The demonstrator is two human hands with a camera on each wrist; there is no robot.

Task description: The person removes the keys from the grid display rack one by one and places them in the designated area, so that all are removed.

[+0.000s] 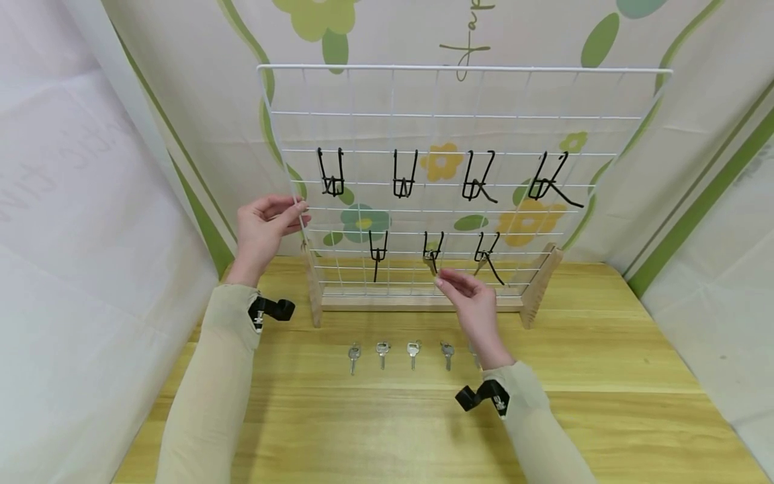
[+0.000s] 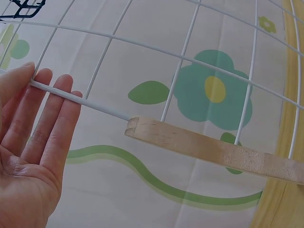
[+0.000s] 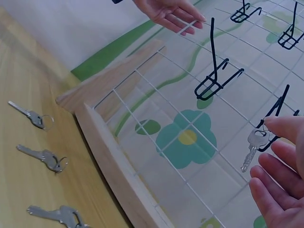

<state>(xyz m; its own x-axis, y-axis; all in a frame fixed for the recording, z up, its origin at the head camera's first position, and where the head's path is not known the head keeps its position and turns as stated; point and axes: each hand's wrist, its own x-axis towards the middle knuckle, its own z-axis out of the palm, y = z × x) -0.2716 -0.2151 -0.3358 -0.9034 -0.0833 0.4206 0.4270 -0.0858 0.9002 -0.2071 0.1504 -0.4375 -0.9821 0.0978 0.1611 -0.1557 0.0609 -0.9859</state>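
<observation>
A white wire grid rack (image 1: 465,68) stands upright in a wooden base, with black hooks clipped to it. My left hand (image 1: 263,232) holds the rack's left edge wire between thumb and fingers, as the left wrist view shows up close. At the lower row's middle hook (image 3: 279,107), my right hand (image 3: 280,175) pinches the small ring of a silver key (image 3: 256,138) by the hook's tip. The key dangles beside the hook; whether its ring is round the prong, I cannot tell. Another key (image 1: 482,263) hangs at the lower right hook (image 1: 492,269).
Several silver keys with rings, one of them a key (image 1: 383,355) left of centre, lie in a row on the wooden table (image 1: 363,430) before the rack. My right forearm partly covers the rightmost. The upper row carries several hooks (image 1: 404,176). Patterned cloth (image 1: 181,81) surrounds the table.
</observation>
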